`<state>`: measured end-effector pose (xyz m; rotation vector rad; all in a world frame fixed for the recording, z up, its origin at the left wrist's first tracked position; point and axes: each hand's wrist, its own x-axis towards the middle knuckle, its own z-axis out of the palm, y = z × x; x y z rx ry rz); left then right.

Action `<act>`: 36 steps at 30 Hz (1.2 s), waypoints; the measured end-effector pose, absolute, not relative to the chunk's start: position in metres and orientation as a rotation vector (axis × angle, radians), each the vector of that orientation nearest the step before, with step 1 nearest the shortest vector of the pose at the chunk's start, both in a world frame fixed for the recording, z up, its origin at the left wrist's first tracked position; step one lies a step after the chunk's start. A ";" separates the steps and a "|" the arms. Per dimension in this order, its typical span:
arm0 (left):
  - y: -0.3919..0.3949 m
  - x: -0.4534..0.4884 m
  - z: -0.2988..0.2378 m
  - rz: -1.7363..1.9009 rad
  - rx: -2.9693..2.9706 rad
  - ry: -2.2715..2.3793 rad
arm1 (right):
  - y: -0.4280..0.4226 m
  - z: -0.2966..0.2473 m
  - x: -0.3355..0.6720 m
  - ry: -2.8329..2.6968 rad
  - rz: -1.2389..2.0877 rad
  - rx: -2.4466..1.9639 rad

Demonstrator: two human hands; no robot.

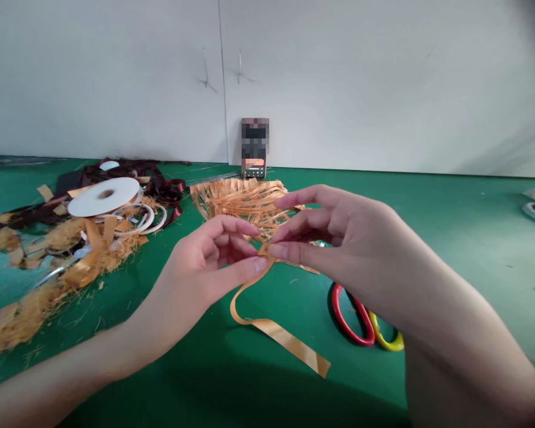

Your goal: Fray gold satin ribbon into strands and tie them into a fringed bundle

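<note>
Now, my left hand [205, 255]: pinching gold satin ribbon [279, 336] between thumb and fingertips.
My right hand [339, 238]: pinching the same ribbon, just beside.
Near right: red-and-yellow scissors [361, 318].

Craft workshop, seemingly: green-covered workbench [472, 238] before white wall [361, 77], ribbon spool [87, 202] left of the left hand [209, 255], scissors [336, 312] below the right hand [334, 238].

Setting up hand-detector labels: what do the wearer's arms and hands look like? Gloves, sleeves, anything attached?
The left hand and right hand are bare, with no gloves, rings or bands. The left forearm and right forearm are bare too, with no sleeves, watches, cables or markings in view.
</note>
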<state>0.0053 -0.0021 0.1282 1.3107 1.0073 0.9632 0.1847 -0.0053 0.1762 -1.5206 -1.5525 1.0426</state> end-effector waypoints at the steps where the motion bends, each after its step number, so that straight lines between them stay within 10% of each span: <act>1: -0.002 0.006 0.129 0.961 1.313 1.013 | -0.005 0.176 0.185 -1.551 1.032 -1.524; 36: -0.001 0.004 0.128 0.959 1.360 1.000 | -0.007 0.177 0.185 -1.515 1.059 -1.502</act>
